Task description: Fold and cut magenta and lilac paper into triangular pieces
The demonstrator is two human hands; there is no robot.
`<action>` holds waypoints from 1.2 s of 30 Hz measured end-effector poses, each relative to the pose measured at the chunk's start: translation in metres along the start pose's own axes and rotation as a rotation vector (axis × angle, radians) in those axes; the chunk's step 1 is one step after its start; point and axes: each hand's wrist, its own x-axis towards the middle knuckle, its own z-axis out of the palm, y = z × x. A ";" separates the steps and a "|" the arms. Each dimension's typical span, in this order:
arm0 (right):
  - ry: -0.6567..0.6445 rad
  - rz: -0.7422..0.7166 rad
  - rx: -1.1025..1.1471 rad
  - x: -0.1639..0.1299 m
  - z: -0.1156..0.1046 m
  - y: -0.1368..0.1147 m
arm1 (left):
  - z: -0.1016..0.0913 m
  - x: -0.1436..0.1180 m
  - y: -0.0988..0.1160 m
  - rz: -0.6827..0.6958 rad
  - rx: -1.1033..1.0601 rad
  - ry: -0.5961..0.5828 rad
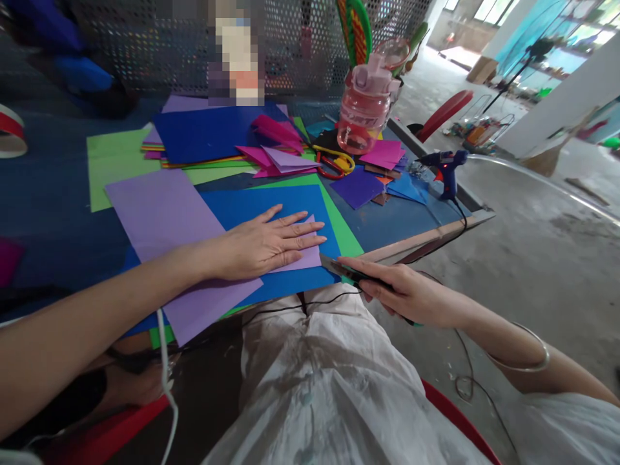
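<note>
My left hand [271,242] lies flat, fingers spread, on a small lilac paper piece [305,258] and partly over a larger lilac sheet [159,206]. Beneath these is a blue sheet [290,197], with a green sheet [343,236] showing under its right side. In my right hand [411,294] is a dark-handled utility knife [358,274], its fingers wrapped round the handle. The knife's blade points left, with its tip at the right edge of the small lilac piece.
Behind the sheets are stacked coloured papers [203,132], folded pink pieces [278,132] and yellow-and-red-handled scissors [341,161]. A pink bottle [363,106] stands at the back. A blue glue gun [448,171] rests by the table's right edge, its cord hanging down.
</note>
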 end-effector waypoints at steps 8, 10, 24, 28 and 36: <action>0.073 0.000 -0.103 -0.001 -0.025 0.004 | 0.003 0.027 0.008 -0.063 0.013 0.040; 0.084 -0.020 -0.135 -0.001 -0.033 0.009 | 0.003 0.035 0.012 -0.100 0.006 0.032; 0.068 -0.072 -0.146 0.000 -0.037 0.028 | 0.004 -0.063 -0.011 -0.155 0.083 0.153; 0.055 -0.082 -0.147 0.001 -0.037 0.029 | -0.018 -0.050 0.009 -0.065 0.168 0.285; 0.067 -0.123 -0.168 0.002 -0.038 0.028 | -0.022 0.027 0.024 0.130 0.155 0.076</action>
